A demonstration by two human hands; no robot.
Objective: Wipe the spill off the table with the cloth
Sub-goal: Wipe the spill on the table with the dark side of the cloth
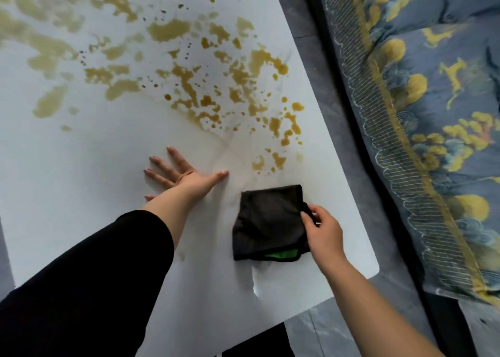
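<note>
White and smooth, the worktop (81, 167) filled most of the view, running from the near corner on the right up and away to the left. A yellow-brown spill (189, 86) lay across its far half in many blotches and small drops, thickest towards the right edge and paler and blurred towards the far left. A few separate patches reached down the right side, the nearest just beyond the cloth (267, 221). The cloth, dark and folded into a rough square, lay flat on the worktop near the right edge, on the near side of the spill and apart from it, with a strip of bright green (281, 254) showing along its near hem. The right hand (323, 229), on a bare forearm, pinched the right edge of the cloth between thumb and curled fingers. The left hand (186, 175) lay flat on the bare worktop just left of the cloth, palm down, fingers straight and spread, thumb pointing towards the cloth without touching it, and it held nothing. A black sleeve (94, 275) covered the left arm to the wrist. Beyond the right edge of the worktop ran a grey tiled floor (351, 167), and past that lay a blue quilt (433, 113) patterned in yellow.
</note>
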